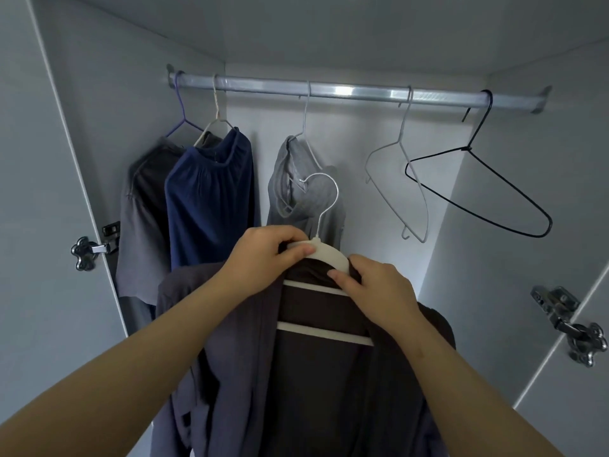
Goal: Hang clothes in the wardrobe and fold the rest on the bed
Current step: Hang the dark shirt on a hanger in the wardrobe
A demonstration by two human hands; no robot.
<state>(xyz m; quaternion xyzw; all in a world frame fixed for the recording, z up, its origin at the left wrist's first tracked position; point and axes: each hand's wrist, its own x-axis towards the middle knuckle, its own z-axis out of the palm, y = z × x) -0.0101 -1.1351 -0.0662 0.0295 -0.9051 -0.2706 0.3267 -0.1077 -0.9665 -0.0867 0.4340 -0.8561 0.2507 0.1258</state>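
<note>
Fingers (304, 250) of left hand (260, 255) and right hand (379, 291) curled round white hanger (329, 257)

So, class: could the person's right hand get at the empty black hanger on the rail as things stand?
Probably yes: the black hanger hangs bare on the rail, with open space between it and the right hand. But that hand pinches the white hanger, so it must let go first.

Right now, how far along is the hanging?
Done: grey shirt, navy garment, light grey top on the rail. In hand: left hand and right hand hold a white hanger carrying a dark garment, hook not yet on the rail. Left: hook it; white wire hanger, black hanger bare; bed not in view.
</note>
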